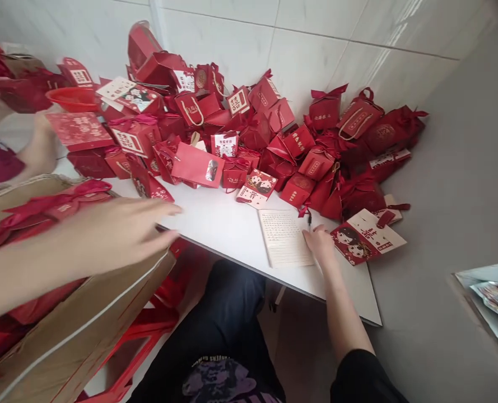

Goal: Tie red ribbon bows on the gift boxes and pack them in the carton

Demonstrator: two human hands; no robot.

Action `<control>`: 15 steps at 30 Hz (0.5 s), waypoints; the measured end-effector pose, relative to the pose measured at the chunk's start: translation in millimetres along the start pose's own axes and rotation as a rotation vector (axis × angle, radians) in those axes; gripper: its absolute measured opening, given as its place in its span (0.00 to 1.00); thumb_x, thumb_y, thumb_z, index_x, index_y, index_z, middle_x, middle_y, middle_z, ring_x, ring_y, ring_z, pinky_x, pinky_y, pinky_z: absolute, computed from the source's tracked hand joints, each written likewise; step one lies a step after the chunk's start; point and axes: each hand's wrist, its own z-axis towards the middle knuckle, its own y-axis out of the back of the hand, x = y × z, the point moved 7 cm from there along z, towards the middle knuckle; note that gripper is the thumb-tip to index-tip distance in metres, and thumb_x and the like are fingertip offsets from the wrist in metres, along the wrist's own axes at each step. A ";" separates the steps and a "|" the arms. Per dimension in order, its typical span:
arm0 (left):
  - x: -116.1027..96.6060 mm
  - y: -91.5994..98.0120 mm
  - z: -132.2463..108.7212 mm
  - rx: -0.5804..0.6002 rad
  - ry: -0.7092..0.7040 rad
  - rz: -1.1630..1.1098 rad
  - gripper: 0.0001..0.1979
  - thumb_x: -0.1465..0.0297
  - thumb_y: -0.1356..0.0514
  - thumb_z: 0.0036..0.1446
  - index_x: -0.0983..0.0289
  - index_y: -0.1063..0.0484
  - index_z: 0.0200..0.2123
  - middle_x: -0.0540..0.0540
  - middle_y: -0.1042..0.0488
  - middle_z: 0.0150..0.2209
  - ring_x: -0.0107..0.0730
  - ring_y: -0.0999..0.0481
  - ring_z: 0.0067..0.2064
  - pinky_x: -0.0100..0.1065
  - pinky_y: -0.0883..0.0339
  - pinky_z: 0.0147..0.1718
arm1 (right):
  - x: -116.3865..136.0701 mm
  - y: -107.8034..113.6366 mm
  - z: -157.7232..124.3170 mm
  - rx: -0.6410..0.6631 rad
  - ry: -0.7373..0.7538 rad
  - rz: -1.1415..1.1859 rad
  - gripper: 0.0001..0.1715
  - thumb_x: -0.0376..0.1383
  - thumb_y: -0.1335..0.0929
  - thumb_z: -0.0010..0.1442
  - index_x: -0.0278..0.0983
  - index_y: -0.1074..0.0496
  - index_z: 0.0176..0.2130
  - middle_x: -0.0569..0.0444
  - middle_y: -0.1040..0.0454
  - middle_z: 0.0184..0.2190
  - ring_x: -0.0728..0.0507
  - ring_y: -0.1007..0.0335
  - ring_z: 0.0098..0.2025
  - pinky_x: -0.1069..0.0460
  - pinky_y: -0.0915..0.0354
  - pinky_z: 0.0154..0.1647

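Observation:
My left hand [118,229] reaches over the rim of a brown cardboard box [84,313] at the left, fingers stretched flat and holding nothing. Red ribboned gift boxes [42,210] lie inside that box under my forearm. My right hand [321,243] rests on the white table [227,224] at the right edge of a lined paper sheet [284,238], fingers curled round a dark pen [309,219]. A big heap of red gift boxes and bags [249,134] covers the far half of the table.
Another person's arm [30,151] shows at the far left beside a red bowl [73,98]. A red plastic stool [148,330] stands under the table. White tiled wall behind, grey floor to the right, another surface with papers [496,302] at the right edge.

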 end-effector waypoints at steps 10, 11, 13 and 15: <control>-89.4 -211.6 173.7 0.191 -0.391 0.025 0.13 0.68 0.52 0.57 0.65 0.30 0.27 0.55 0.27 0.28 0.34 0.28 0.31 0.30 0.39 0.29 | 11.3 5.7 -17.3 0.305 0.106 0.767 0.22 0.45 0.41 0.53 0.36 0.34 0.43 0.53 0.31 0.23 0.41 0.32 0.28 0.48 0.36 0.31; -89.3 -221.0 179.9 0.150 -0.373 0.008 0.14 0.68 0.54 0.58 0.65 0.30 0.28 0.55 0.27 0.28 0.34 0.28 0.32 0.31 0.39 0.30 | 17.5 2.2 -19.6 0.355 0.098 0.966 0.21 0.47 0.39 0.51 0.37 0.33 0.41 0.51 0.29 0.26 0.40 0.30 0.31 0.47 0.36 0.32; -87.2 -233.5 187.7 0.082 -0.344 -0.018 0.15 0.68 0.55 0.59 0.65 0.31 0.29 0.55 0.28 0.28 0.34 0.29 0.32 0.32 0.39 0.31 | 28.1 -8.3 -20.3 0.403 0.060 1.223 0.20 0.48 0.32 0.46 0.40 0.35 0.36 0.51 0.27 0.30 0.38 0.29 0.37 0.46 0.35 0.35; -84.8 -241.2 192.0 0.048 -0.342 -0.028 0.14 0.68 0.54 0.59 0.65 0.32 0.27 0.55 0.28 0.27 0.35 0.29 0.31 0.32 0.39 0.32 | 34.4 -20.9 -17.4 0.383 0.009 1.320 0.20 0.48 0.29 0.44 0.41 0.39 0.31 0.55 0.28 0.24 0.39 0.29 0.34 0.46 0.35 0.35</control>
